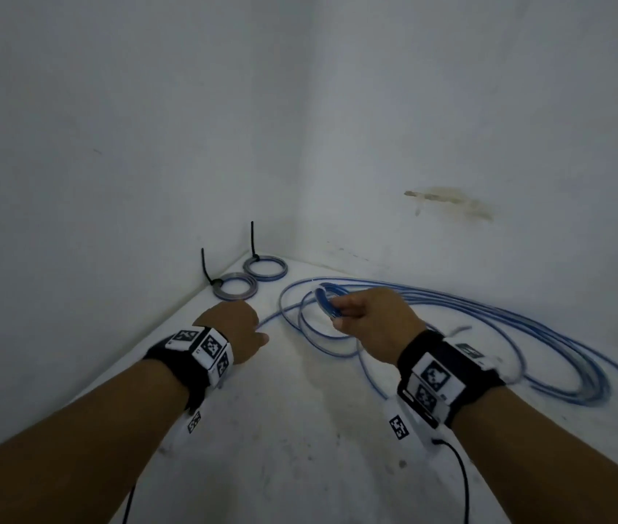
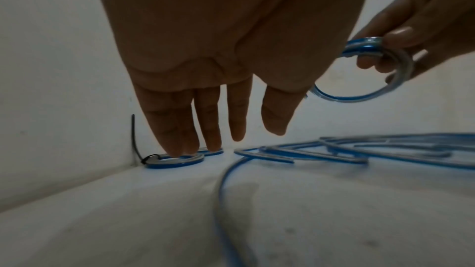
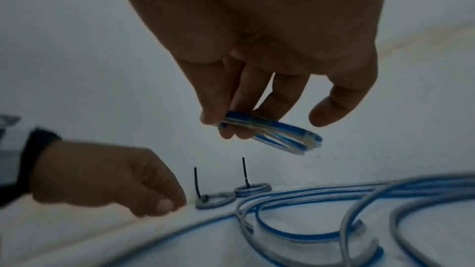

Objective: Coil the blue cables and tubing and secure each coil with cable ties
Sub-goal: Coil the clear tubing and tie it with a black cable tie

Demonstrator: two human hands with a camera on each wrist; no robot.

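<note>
Fingers and thumb of the right hand pinch a small coil of blue tubing; the left hand hangs relaxed, fingers straight, holding nothing.

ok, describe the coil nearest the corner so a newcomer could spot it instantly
Find where the two white walls meet the white surface. Two small tied coils lie there; the far coil sits deepest in the corner. Its black cable tie stands taller than that of the near coil.
</note>
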